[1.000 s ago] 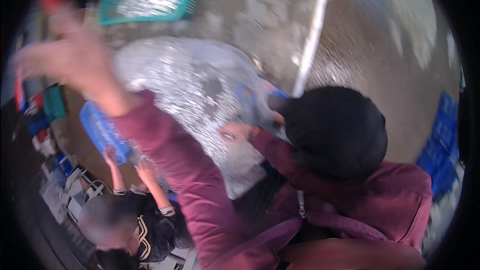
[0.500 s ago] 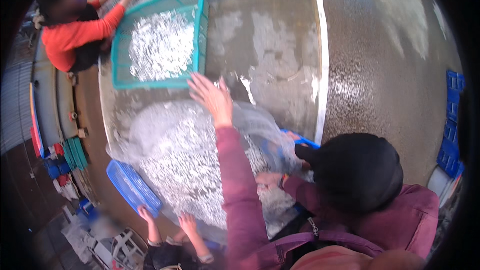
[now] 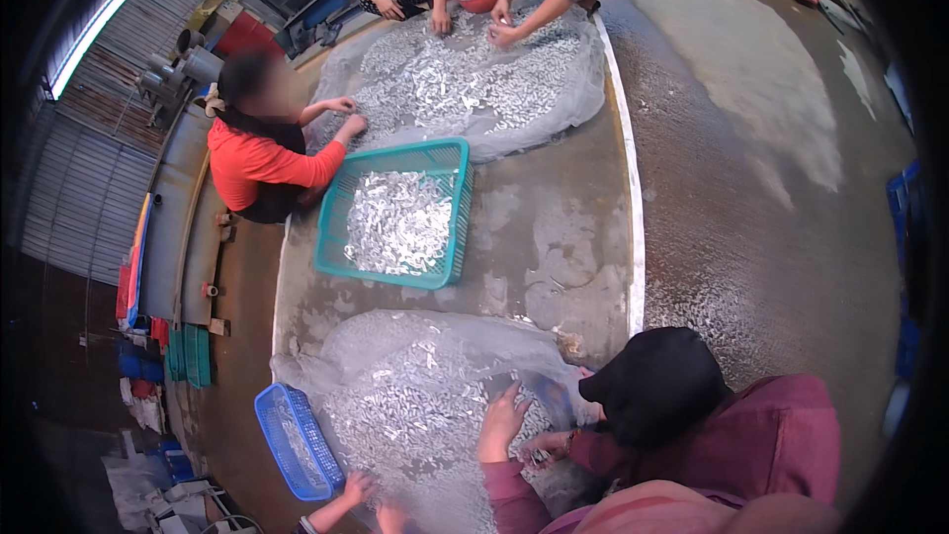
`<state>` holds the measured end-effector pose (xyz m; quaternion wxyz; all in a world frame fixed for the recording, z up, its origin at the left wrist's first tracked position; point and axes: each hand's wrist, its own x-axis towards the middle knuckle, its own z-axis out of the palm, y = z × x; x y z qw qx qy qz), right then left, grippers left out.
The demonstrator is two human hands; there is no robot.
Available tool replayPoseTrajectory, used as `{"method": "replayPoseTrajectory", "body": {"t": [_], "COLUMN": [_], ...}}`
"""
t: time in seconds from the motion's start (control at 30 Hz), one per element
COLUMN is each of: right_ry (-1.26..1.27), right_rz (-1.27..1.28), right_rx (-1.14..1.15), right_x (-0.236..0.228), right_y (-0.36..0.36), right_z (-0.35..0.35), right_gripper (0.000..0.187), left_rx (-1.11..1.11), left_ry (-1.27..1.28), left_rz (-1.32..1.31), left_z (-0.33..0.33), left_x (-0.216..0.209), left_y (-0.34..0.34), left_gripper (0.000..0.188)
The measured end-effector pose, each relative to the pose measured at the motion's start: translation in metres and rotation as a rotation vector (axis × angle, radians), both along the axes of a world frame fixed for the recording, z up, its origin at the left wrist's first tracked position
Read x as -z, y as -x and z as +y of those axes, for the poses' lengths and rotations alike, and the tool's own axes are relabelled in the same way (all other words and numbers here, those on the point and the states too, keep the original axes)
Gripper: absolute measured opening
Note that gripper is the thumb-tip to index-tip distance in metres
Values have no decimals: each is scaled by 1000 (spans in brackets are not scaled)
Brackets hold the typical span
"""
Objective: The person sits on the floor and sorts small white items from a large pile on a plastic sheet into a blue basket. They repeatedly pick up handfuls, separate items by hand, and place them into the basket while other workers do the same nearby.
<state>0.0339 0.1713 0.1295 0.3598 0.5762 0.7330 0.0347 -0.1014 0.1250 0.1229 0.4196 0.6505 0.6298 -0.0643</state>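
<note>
A broad heap of small silvery pieces that look like little fish lies on a whitish mesh sheet in front of me. My left hand rests over the right part of the heap, its fingers stretched out and apart. Just beside it, my right hand, with a band at the wrist, is down among the pieces with curled fingers; what they hold is too small to make out. Both sleeves are maroon. Beyond the heap stands a green rectangular basket with more silvery pieces in it.
Close on the right, a black cap hides part of my right arm. A blue basket stands at the left, near another person's hand. A person in orange and two others work at a far heap. A white edge borders the floor.
My left hand has drawn back from the green basket's near edge down to the heap beside my right hand. The view has shifted, showing the far heap and workers. The lower-left person's hands shifted.
</note>
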Motion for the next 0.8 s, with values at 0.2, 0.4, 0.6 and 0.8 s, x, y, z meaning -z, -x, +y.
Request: {"method": "replayPoseTrajectory", "body": {"t": [0.2, 0.4, 0.6, 0.8], "right_ry": [91, -137, -178, -284], "right_rz": [-157, -821, -1243, -1093], "right_rx": [-80, -562, -826, -662], "right_x": [30, 63, 110, 89], "right_y": [12, 31, 44, 24], "right_z": [-13, -41, -78, -47], "right_gripper": [58, 66, 73, 77], "left_rx": [-79, -53, -91, -237], "left_ry": [57, 75, 131, 31], "left_rz": [146, 94, -120, -374], "left_z": [-82, -218, -325, -281], "left_x": [-44, -48, -20, 12], "left_y": [136, 244, 295, 325], "left_gripper": [34, 35, 39, 45]}}
